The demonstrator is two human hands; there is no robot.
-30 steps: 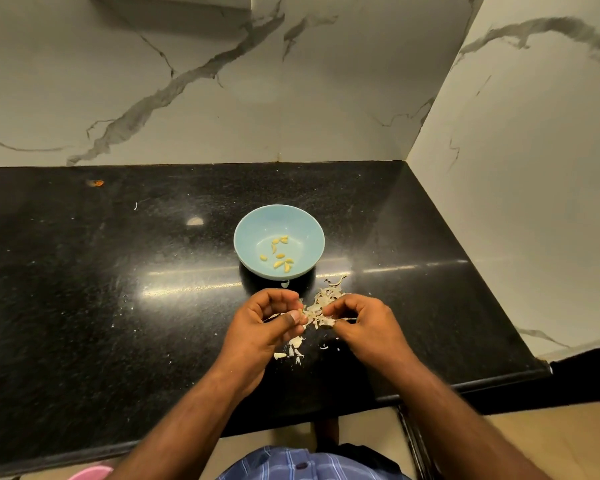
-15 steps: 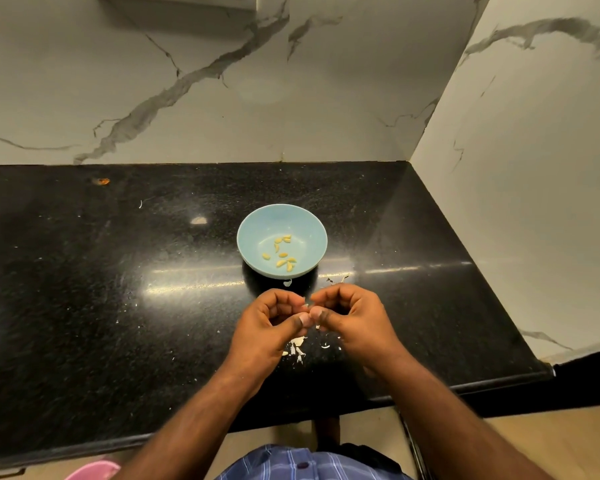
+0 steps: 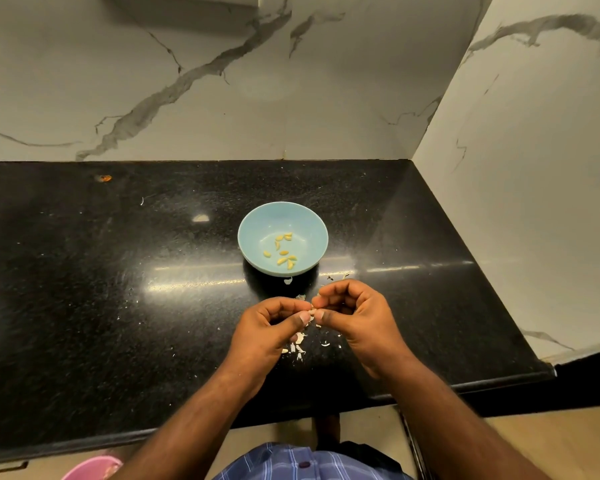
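Shelling item: one seed [image 3: 312, 310], pale and tiny, held above the table [image 3: 118, 289] toward its front edge, just short of the bowl [image 3: 305, 230].
Left grip [image 3: 271, 330]: thumb and forefinger clamped on the seed's left end.
Right grip [image 3: 357, 317]: fingertips clamped on its right end, other fingers curled.
Handling, judged: near weightless; hull thin and brittle; kernel soft, easily crushed, slippery once bare. Best taken by the narrow edges, nails at the seam.
Bowl: light blue, holds yellow kernels [image 3: 284, 254].
Husks [image 3: 298, 344]: scattered on the table beneath both grips.
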